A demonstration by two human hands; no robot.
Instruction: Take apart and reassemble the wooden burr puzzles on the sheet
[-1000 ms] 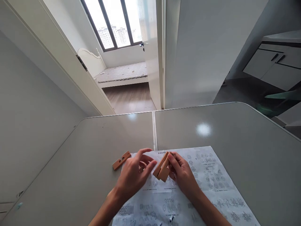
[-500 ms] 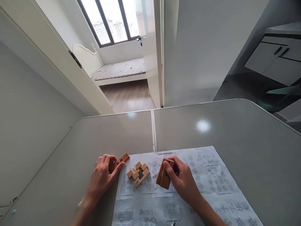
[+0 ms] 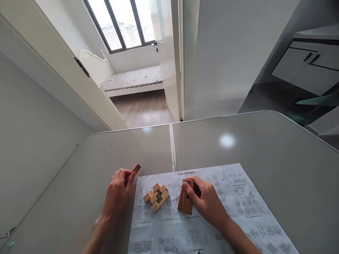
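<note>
My left hand (image 3: 119, 188) pinches a reddish-brown wooden puzzle piece (image 3: 136, 168) just past the sheet's upper left corner. One end of that piece sticks out beyond my fingertips. In my right hand (image 3: 202, 197) I grip several reddish-brown wooden puzzle pieces (image 3: 186, 203) side by side, thumb across their face. Between my hands a cluster of lighter wooden puzzle pieces (image 3: 156, 197), fitted together, lies on the printed sheet (image 3: 212, 225). A dark mark shows on its near end.
The grey table (image 3: 132, 148) has a pale seam (image 3: 173, 148) running away from me. Beyond its far edge are an open door (image 3: 166, 63), a bed (image 3: 135, 77) and a window (image 3: 122, 23). White cabinets (image 3: 299, 65) stand at the right.
My left hand has closed on the brown piece by the sheet's corner and tilted it up. My right hand still holds its pieces, turned slightly more upright.
</note>
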